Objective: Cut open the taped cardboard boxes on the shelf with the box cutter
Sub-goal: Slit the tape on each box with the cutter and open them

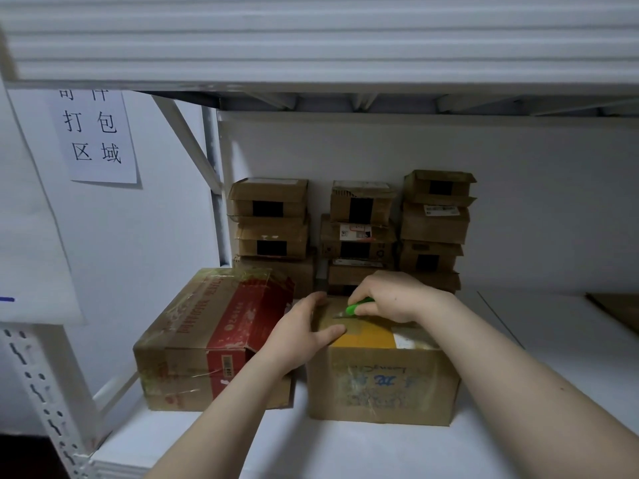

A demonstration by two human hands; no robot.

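Green cutter, gripped in the right hand, pointed along the box top; the left hand, pressed flat there, was best kept off the blade's path.

Head view, the only camera: a wide-angle lens worn on the person's head, placed at the open front of a white shelf and facing forward and somewhat downward toward the back panel. The upper shelf fills the top of the frame, blurred by nearness. Both forearms enter from the lower edge; the left hand and the right hand, gripping the box cutter, lie close, just below centre.
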